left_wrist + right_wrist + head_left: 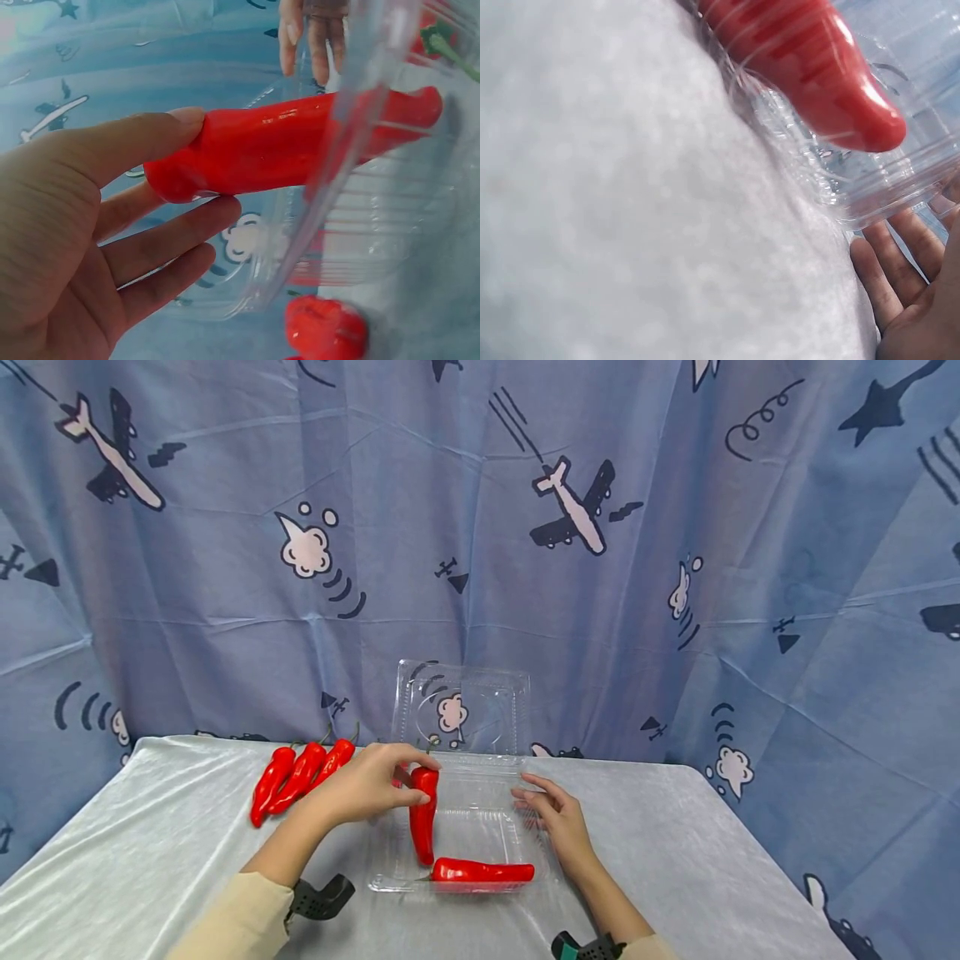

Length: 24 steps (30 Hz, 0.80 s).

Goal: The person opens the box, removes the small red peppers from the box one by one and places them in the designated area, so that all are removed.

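Observation:
With thumb and fingers my left hand [378,782] pinches a red chili pepper [423,818] near its stem end. The pepper's tip points down into a clear plastic clamshell box [480,827], as the left wrist view also shows past the box wall. Along the box's near side lies a second red pepper [483,872], its tip to the right. My right hand [558,822] rests at the box's right edge with fingers relaxed; in the right wrist view its fingers [900,262] are beside the box's outer wall.
The box's transparent lid [461,706] stands raised at the back, against the patterned curtain [375,527]. To the left, several red peppers [300,777] lie side by side on the white-covered table [660,860].

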{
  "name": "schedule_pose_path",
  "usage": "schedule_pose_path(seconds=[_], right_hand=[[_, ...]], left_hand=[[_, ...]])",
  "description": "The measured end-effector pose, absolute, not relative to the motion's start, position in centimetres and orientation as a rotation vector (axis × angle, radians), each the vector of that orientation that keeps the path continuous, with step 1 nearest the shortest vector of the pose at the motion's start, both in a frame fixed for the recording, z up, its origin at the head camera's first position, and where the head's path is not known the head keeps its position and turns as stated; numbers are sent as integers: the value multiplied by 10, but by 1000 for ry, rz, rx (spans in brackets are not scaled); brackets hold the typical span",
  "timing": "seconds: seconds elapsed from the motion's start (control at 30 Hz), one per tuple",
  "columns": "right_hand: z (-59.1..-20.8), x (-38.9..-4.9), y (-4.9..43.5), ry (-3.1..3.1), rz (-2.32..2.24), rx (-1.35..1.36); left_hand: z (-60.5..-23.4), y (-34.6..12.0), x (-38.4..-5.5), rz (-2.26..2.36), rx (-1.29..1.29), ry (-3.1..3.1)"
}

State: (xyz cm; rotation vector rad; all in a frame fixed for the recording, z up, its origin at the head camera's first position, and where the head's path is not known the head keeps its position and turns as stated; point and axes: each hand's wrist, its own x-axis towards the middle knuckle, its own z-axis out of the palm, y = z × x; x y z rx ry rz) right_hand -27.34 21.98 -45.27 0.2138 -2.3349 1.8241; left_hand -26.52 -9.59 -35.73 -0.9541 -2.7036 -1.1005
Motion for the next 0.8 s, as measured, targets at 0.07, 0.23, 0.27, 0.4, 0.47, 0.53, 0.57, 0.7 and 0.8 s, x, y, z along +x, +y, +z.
schedule_pose_path(seconds=[0.07,0.23,0.27,0.4,0.47,0.53,0.57,0.7,0.8], right_hand=[[-453,-273,220,-2333,1825,215],[-453,-273,219,-2330,1826,211],[-453,-273,219,-2330,1827,212],[-452,-273,219,-2330,1832,214],[-452,-273,220,-2331,1832,218],[-452,-273,220,-2331,1831,220],[-452,-273,220,-2330,1831,219],[-453,-273,220,-2332,1825,215],[-452,-274,220,-2331,1824,215]], left_hand=[[-355,-99,-266,-1118,-966,-2681],[-347,-110,-265,-1184,-922,-2646],[-346,-112,-265,-1184,-907,-2641],[-338,-120,-264,-1165,-856,-2624],[-335,-124,-263,-1165,-824,-2614],[-331,-130,-262,-1162,-799,-2597],[-329,-132,-262,-1163,-783,-2591],[-323,-144,-261,-1142,-724,-2573],[-319,-152,-260,-1124,-676,-2567]])
